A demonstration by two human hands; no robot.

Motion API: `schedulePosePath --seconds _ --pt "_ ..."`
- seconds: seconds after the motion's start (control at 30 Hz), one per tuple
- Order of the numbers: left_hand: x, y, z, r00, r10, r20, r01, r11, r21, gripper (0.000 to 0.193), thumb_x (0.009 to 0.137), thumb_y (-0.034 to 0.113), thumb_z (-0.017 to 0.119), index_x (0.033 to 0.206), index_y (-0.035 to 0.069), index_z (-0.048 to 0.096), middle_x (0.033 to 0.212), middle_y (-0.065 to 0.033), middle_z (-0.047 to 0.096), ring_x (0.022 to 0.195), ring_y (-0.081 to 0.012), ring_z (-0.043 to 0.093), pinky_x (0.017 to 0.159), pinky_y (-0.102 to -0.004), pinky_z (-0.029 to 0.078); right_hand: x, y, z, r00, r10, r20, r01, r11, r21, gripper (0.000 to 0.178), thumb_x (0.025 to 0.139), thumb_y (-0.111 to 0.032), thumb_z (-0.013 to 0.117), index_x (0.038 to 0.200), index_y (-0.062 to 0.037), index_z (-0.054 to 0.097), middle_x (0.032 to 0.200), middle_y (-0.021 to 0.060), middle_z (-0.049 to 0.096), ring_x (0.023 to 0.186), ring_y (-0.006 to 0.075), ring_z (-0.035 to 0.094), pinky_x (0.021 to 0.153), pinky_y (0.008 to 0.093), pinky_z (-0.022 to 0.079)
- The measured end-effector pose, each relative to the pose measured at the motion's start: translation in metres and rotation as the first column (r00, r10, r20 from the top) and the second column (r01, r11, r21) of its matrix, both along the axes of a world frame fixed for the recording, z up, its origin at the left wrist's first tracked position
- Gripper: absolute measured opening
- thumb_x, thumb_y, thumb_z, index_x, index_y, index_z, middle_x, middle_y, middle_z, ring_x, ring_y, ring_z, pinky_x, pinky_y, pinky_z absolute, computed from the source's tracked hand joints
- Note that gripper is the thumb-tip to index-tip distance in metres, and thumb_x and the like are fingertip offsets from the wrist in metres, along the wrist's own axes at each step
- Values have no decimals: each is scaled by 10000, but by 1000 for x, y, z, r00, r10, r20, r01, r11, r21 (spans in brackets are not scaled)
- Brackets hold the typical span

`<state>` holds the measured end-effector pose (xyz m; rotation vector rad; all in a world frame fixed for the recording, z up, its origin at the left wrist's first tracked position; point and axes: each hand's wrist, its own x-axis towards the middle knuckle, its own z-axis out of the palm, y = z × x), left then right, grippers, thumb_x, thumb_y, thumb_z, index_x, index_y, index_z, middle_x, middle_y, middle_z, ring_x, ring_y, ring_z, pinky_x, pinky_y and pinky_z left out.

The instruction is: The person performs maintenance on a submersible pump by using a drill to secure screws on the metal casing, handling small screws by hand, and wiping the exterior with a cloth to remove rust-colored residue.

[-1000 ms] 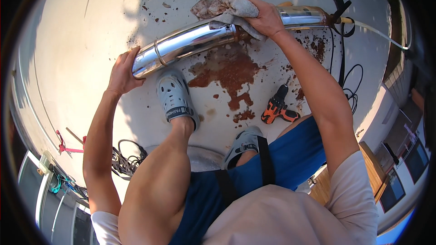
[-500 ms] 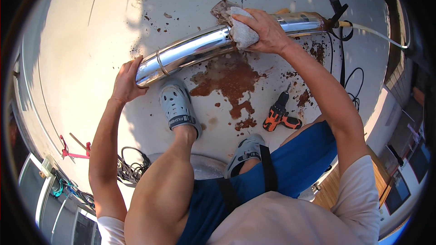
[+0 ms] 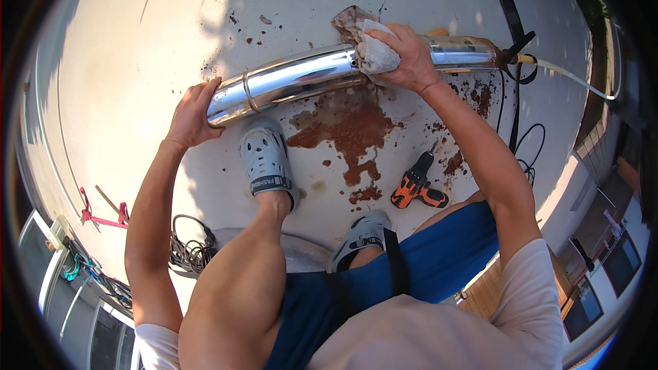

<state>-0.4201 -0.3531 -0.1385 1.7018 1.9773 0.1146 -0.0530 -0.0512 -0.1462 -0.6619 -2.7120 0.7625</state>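
A long, shiny steel cylinder (image 3: 301,77) lies across the concrete in front of me, with a raised band near its left end and a joint near its middle. My left hand (image 3: 192,115) is wrapped round its left end. At the joint, my right hand (image 3: 415,62) grips a bunched, greyish-white rag (image 3: 378,52) and presses it against the metal. A brown-stained part of the rag hangs out beyond the far side. What lies under the rag is hidden. The right part of the cylinder looks yellowish and smeared.
A wet reddish-brown puddle (image 3: 349,123) spreads below the cylinder. An orange-and-black cordless drill (image 3: 415,185) lies near my right knee. A pale hose (image 3: 576,77) and black strap (image 3: 510,17) sit by the right end. Coiled cable (image 3: 192,250) and a pink tool (image 3: 106,219) are at left.
The whole view has tilted slightly, so the cylinder's right end sits lower in the picture. Both hands keep their holds, and the rag's folds look a little different.
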Motion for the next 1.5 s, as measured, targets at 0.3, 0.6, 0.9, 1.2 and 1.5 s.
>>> schedulePosePath --seconds 0.3,0.6,0.9,1.2,1.5 --pt "4 -2 1 1000 16 -13 -17 999 -38 1027 541 159 870 1473 141 439 1317 -146 580 1216 -361 550 1061 -429 496 -45 5 -13 937 -246 248 273 959 -78 569 690 -330 885 1216 -247 684 1142 55 672 1091 319 618 932 439 519" --pt "6 -4 2 999 39 -24 -40 999 -29 1005 550 150 848 1468 146 439 1312 -139 583 1205 -359 559 1060 -430 500 -9 0 -3 999 22 36 -18 993 -117 754 652 -310 893 1343 -246 598 1241 85 629 1185 339 577 1022 454 470" --pt "3 -2 2 999 35 7 -35 999 -13 974 556 149 821 1458 154 454 1299 -138 591 1199 -367 564 1041 -432 510 -3 -7 8 988 144 56 -144 990 0 979 587 -258 891 1470 -222 470 1364 155 523 1235 395 515 1064 464 444" --pt "3 -8 0 999 27 20 -26 999 -24 992 544 157 834 1460 146 454 1302 -133 595 1190 -361 567 1047 -432 495 -3 3 8 986 165 13 -162 979 -122 795 625 -222 902 1358 -212 595 1153 64 662 1109 326 611 991 434 498" --pt "3 -2 -2 999 39 -6 -39 998 -45 1054 499 156 879 1462 114 451 1286 -138 603 1197 -357 561 1050 -430 490 -5 -2 4 916 -383 -118 305 856 -417 519 739 -157 887 1226 -134 710 1153 66 743 1029 263 710 949 353 550"
